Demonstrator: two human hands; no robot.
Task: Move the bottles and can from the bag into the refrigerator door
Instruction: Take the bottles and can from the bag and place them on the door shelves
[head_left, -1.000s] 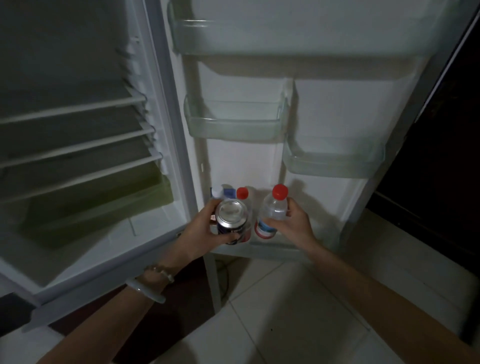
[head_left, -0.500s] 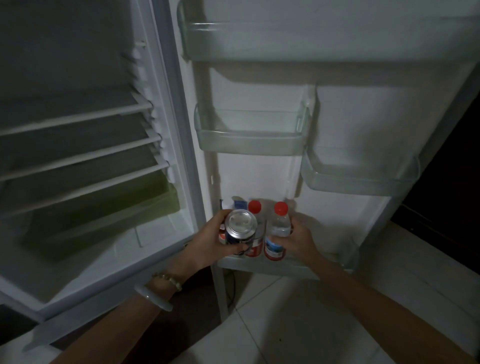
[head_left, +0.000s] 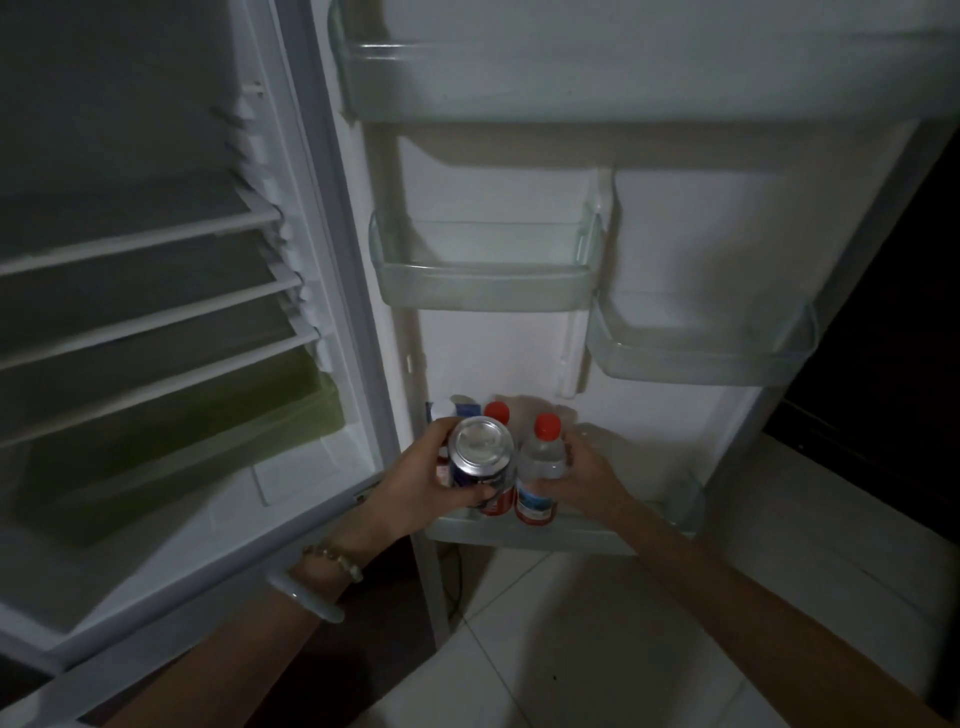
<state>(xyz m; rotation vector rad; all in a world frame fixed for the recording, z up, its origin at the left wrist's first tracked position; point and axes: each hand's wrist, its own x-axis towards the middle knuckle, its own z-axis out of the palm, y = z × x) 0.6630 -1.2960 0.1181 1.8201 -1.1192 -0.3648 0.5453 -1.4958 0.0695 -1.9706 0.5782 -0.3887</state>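
Left hand (head_left: 426, 480): mine, fingers wrapped round the can (head_left: 480, 460), gripping it by its side at the left end of the bottom door shelf (head_left: 545, 535).
Right hand (head_left: 589, 475): mine, closed round the clear bottle (head_left: 540, 470) from its right side.
Can: upright, silver top facing me, dark blue wall; whether its base rests on the shelf I cannot tell.
Clear bottle: red cap, red-and-blue label, upright, base behind the shelf's front lip, just beside the can on its right.
Second bottle (head_left: 497, 413): red cap, mostly hidden behind the can, in the same shelf.
Carton (head_left: 457, 408): white and blue, at the shelf's back left corner, partly hidden by my left hand.
Middle left shelf (head_left: 483, 283): clear plastic, above the bottles.
Middle right shelf (head_left: 701, 358): clear plastic, set slightly lower.
Top shelf (head_left: 623, 78): runs the door's full width.
Wrist items: beaded bracelet (head_left: 337, 556) and pale bangle (head_left: 306, 597) on my left wrist.
Fridge interior (head_left: 145, 312): dim, white-edged shelves, to the left of the door.
Floor (head_left: 571, 649): pale tiles under my right forearm.
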